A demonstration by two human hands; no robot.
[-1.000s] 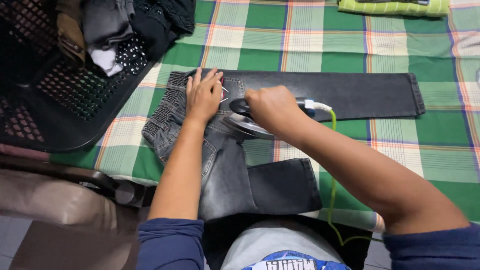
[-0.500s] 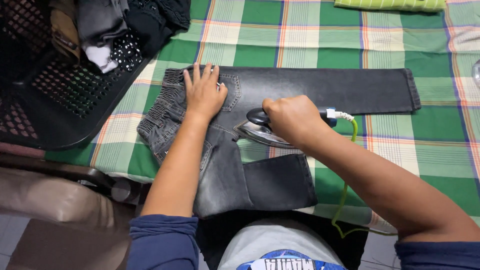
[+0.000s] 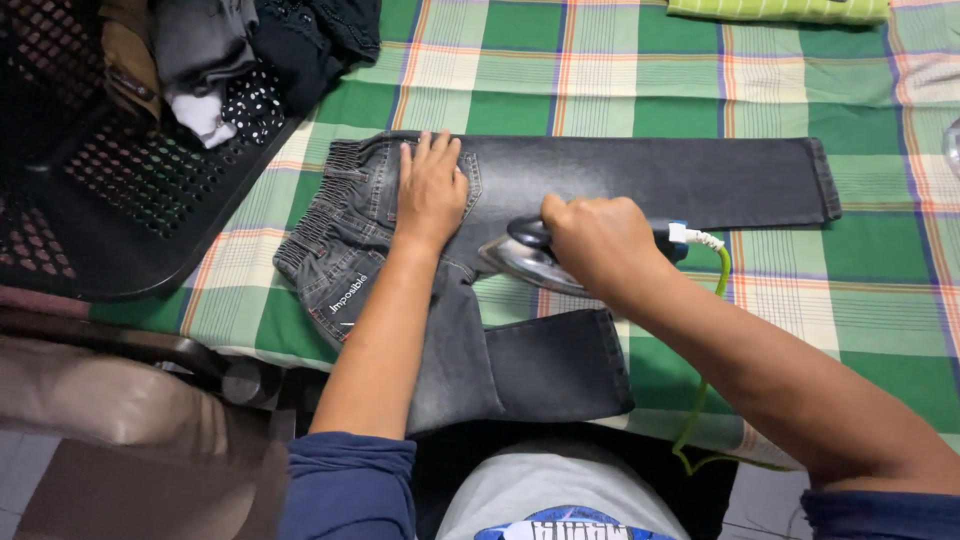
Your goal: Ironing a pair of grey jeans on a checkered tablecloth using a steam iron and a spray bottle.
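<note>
Jeans (image 3: 600, 180) flat on checked cloth (image 3: 500, 70); my left hand (image 3: 430, 190) presses them, fingers spread; right hand (image 3: 600, 240) grips iron (image 3: 520, 260)

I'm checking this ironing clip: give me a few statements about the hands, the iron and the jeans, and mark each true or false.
1. The left hand lies flat on the dark jeans. True.
2. The right hand grips the iron. True.
3. The iron's cord is red. False: it is green.
4. The jeans lie on a plain white sheet. False: on a green checked cloth.
5. A dark basket with clothes sits on the person's left. True.
</note>
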